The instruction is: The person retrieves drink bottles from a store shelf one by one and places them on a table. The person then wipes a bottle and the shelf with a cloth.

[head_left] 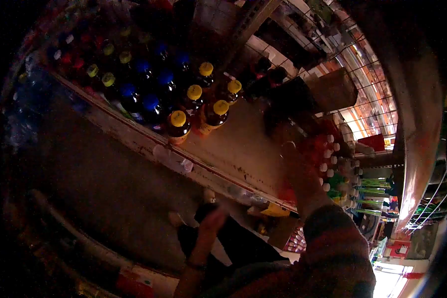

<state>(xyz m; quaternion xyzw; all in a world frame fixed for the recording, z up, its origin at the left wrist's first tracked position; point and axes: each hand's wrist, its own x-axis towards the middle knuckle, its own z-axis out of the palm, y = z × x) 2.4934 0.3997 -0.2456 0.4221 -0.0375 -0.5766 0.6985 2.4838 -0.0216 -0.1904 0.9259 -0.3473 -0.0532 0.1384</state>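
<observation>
My right hand point(299, 171) reaches over the shelf point(238, 146) from a striped sleeve, close beside red bottles point(317, 148) with white caps. Deep shadow covers its fingers, so whether it grips anything is unclear. A thin pale ring-like glint shows near them. My left hand point(212, 221) hangs lower, in front of the shelf edge and above my dark trousers. Motion blur smears its fingers, and no held thing can be made out. Left of my right hand, several dark bottles with yellow caps point(216, 115) stand upright on the shelf.
Rows of bottles with blue caps point(150, 102) and green-yellow caps point(108, 79) fill the shelf's left part. A wire grid point(377, 94) borders the right side. Green bottles point(336, 182) stand beyond the red ones. Cartons and packs sit below the shelf edge.
</observation>
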